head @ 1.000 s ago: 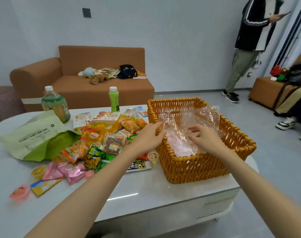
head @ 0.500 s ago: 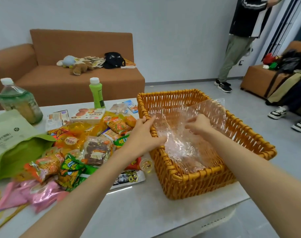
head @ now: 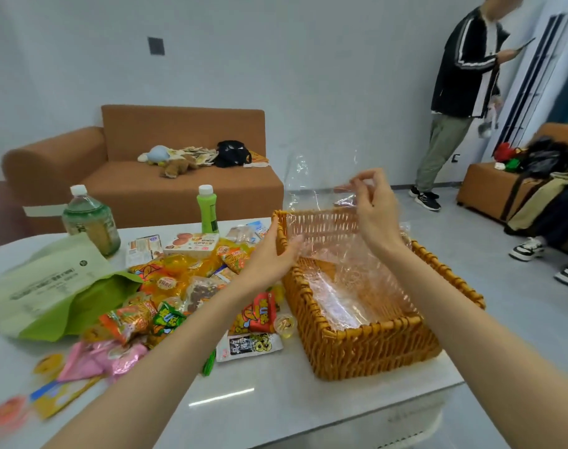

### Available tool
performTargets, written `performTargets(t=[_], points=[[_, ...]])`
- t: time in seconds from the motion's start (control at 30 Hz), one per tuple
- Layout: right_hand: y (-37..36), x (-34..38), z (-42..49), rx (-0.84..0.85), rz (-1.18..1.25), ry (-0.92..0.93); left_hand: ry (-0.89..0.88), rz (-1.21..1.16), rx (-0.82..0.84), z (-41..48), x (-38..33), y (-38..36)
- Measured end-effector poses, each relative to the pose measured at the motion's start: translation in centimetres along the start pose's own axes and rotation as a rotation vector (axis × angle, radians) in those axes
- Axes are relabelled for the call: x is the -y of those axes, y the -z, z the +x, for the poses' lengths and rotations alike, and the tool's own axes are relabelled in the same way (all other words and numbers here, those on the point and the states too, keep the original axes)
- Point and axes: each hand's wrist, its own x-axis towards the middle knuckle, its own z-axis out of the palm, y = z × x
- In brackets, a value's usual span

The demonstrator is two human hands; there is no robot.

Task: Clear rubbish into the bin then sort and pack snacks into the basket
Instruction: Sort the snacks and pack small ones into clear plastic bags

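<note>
1. Our right hand (head: 375, 215) is raised above the far rim of the basket (head: 373, 348), fingers pinched on the clear plastic sheet (head: 321, 186).
2. Our left hand (head: 269, 257) sits at the basket's left rim, fingers closed on the sheet's lower edge.
3. The sheet stretches up between both hands and trails down into the basket, lining its floor.
4. The basket stands on the right of the worktop (head: 260, 400).
5. The snacks (head: 185, 286) lie heaped just left of the basket, under our left forearm.
6. A green bag (head: 52, 286) lies further left; two bottles (head: 91, 218) stand at the far edge.
</note>
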Motion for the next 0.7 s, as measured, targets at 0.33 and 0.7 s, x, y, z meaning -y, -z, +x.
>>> performTargets(t=[0.33, 0.7], points=[[-3.4, 9.6, -7.2, 0.339, 0.287, -0.221, 0.117, -0.287, -0.357, -8.9, 0.2, 11.7], [-9.6, 8.3, -17.9, 0.652, 0.302, -0.45, 0.07, -0.02, -0.428, -21.4, 8.3, 17.7]])
